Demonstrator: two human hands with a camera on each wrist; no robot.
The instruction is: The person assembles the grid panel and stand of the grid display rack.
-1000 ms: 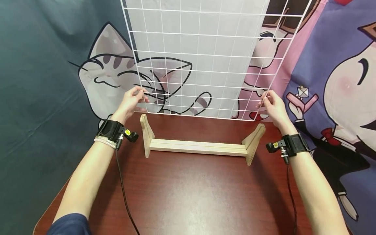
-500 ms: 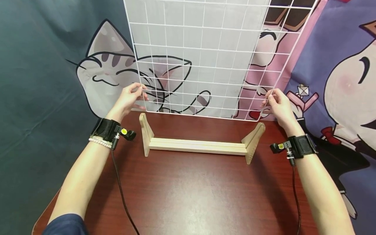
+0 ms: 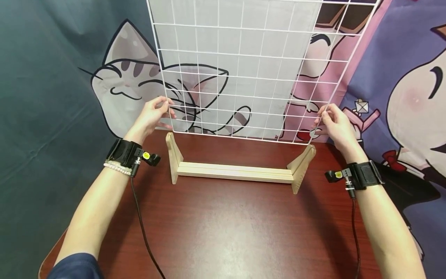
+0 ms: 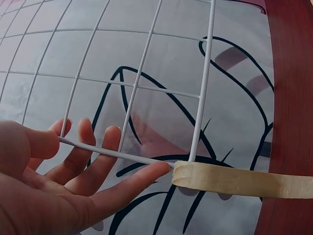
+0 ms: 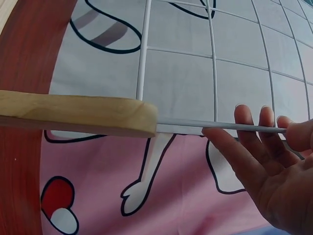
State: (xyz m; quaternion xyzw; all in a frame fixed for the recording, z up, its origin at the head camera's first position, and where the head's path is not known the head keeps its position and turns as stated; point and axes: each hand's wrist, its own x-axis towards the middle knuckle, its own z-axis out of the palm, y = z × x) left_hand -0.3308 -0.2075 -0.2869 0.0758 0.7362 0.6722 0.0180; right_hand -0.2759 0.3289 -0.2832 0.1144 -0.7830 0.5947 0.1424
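Observation:
A white wire grid panel [image 3: 240, 79] is held up between my two hands, its bottom edge level with the tops of a wooden stand. My left hand [image 3: 151, 116] pinches the panel's left side wire near the lower corner, thumb against fingers. On the other side, my right hand [image 3: 336, 124] pinches the right side wire near its lower corner. The pale wooden stand [image 3: 235, 173] has two upright ends joined by a grooved crossbar. In the left wrist view, the left upright's tip [image 4: 210, 177] overlaps the panel's corner; the right upright's tip [image 5: 132, 117] does likewise in the right wrist view.
The stand rests on a reddish-brown table [image 3: 223, 228]. A printed cloth backdrop [image 3: 125, 93] with cartoon figures hangs behind and to the right, with plain dark green cloth [image 3: 45, 116] at the left. Camera cables [image 3: 143, 228] trail down from both wrists.
The panel has come down and a bit nearer, its lower right corner shifting right toward the right upright's top. Both hands keep their pinch; the right hand has moved right with it.

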